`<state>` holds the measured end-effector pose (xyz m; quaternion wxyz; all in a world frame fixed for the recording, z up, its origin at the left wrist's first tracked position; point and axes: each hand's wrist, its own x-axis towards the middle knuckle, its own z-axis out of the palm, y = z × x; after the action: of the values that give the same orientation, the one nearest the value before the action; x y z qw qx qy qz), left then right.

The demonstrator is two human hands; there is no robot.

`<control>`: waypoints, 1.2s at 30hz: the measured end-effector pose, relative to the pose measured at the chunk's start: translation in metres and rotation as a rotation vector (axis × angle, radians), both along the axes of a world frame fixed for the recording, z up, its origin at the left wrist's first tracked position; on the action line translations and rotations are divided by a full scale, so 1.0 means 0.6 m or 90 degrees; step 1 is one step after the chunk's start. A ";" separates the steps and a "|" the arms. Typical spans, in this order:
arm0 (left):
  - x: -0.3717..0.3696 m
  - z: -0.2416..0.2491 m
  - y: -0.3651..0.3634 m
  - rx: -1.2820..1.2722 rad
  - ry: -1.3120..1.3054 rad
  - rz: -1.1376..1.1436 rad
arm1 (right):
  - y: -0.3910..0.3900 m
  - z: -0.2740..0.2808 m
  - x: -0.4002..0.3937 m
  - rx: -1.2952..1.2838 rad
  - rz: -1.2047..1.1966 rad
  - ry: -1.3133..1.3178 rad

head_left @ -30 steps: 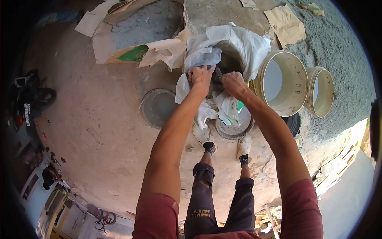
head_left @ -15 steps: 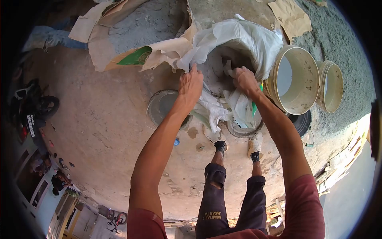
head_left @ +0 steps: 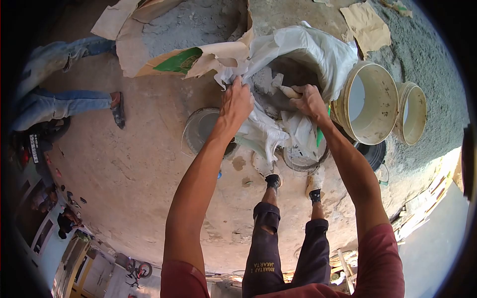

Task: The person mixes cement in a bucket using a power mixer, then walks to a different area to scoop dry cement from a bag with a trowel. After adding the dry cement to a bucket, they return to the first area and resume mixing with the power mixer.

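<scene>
An open white sack (head_left: 330,57) with grey powder inside lies in front of me. My left hand (head_left: 236,102) is closed on the sack's near left edge, where the plastic bunches up. Inside the mouth, my right hand (head_left: 309,103) grips the handle of a trowel (head_left: 289,92) whose blade is coated with grey powder. Loose folds of the sack hang down between my forearms, over a bucket (head_left: 303,158) near my feet. Left of the sack is a torn paper bag (head_left: 218,51) of grey powder.
A dark bucket (head_left: 201,130) stands beside my left forearm. Two pale buckets (head_left: 343,107) (head_left: 401,111) are at the right, by a grey heap (head_left: 422,59). A person's jeans-clad legs (head_left: 74,102) are at the far left. Torn paper (head_left: 367,27) lies at the top right.
My right hand has drawn the trowel up, so its handle and powder-covered blade now show. The person at the left has come further into view. My left hand still holds the sack edge.
</scene>
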<state>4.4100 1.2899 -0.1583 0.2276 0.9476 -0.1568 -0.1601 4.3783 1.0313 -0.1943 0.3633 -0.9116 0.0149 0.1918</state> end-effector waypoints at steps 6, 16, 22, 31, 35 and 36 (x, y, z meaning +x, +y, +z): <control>-0.003 0.011 0.001 -0.047 -0.022 0.051 | -0.017 0.081 0.001 0.064 -0.047 0.063; -0.034 0.019 0.003 -0.165 -0.036 0.107 | -0.063 0.175 -0.049 0.103 -0.107 0.080; -0.080 0.055 -0.012 -0.152 0.026 0.151 | -0.102 0.204 -0.081 0.071 -0.114 0.058; -0.433 0.173 -0.082 -0.258 -0.005 0.385 | -0.162 0.259 -0.113 0.134 -0.080 -0.024; -0.666 0.214 -0.144 -0.280 0.180 0.487 | -0.181 0.307 -0.126 0.134 -0.080 -0.036; -0.719 0.223 -0.161 -0.265 0.205 0.491 | -0.188 0.322 -0.130 0.124 -0.089 -0.028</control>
<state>3.9784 1.1935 -0.0243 0.4771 0.8341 0.2153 -0.1738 4.3005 0.9185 -0.0012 0.4630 -0.8726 0.0518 0.1468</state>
